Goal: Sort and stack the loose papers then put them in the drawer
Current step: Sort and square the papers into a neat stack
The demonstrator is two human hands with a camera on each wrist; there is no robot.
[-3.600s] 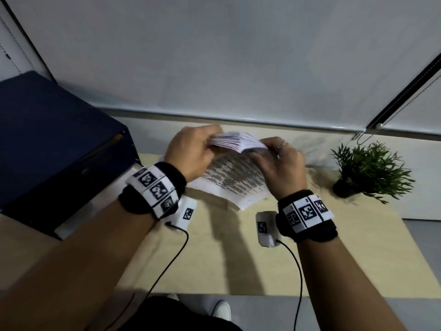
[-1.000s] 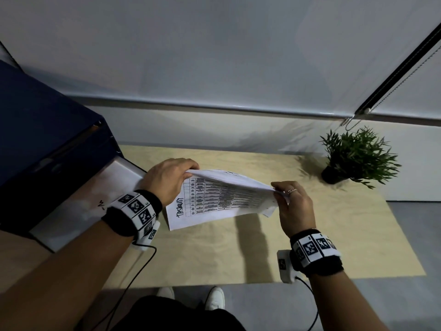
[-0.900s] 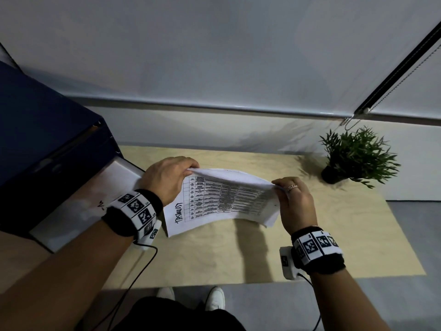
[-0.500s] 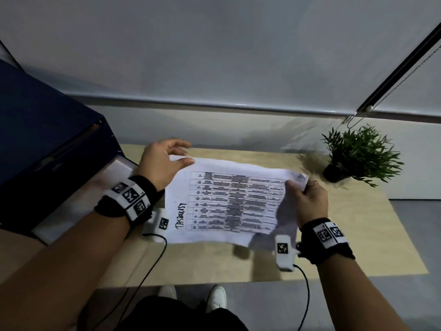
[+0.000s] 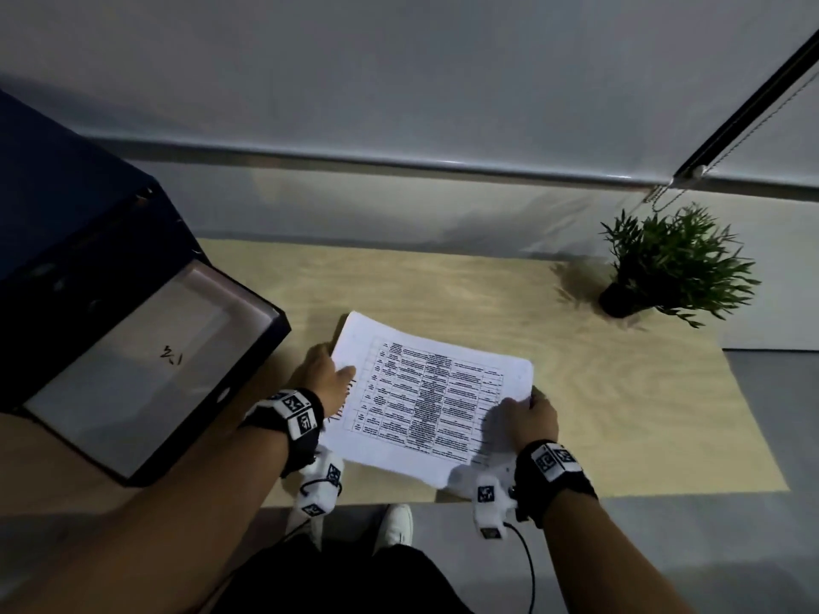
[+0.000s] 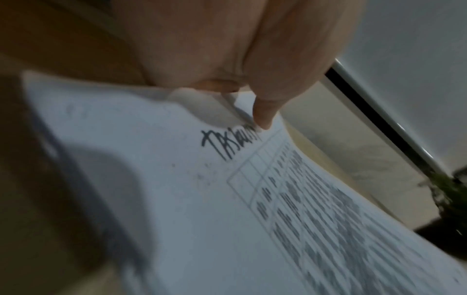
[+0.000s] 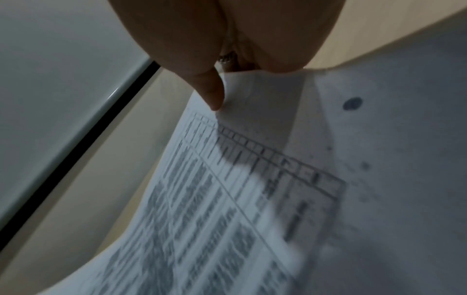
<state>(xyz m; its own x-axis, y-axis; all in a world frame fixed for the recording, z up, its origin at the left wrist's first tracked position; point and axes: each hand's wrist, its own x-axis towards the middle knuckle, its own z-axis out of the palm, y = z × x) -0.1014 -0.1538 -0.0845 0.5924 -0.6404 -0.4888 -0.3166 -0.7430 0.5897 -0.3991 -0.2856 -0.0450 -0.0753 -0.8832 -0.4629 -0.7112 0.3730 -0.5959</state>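
Observation:
A stack of white papers (image 5: 425, 401) with a printed table on the top sheet hangs flat over the wooden desk (image 5: 620, 414), held at both short edges. My left hand (image 5: 323, 374) pinches its left edge, thumb on top next to black handwriting (image 6: 227, 143). My right hand (image 5: 527, 418) pinches the right edge, with its thumb (image 7: 212, 93) on the top sheet (image 7: 227, 199). To the left stands an open dark blue drawer (image 5: 146, 370) with a pale bottom, pulled out from a dark blue cabinet (image 5: 66, 206).
A small potted plant (image 5: 664, 268) stands at the desk's back right. A white blind and a grey sill run behind the desk. The desk's front edge is just below the papers, and my shoes show on the floor beneath.
The papers went from bowed upward between my hands to spread flat, and have come lower and nearer the desk's front edge. Both hands keep their hold.

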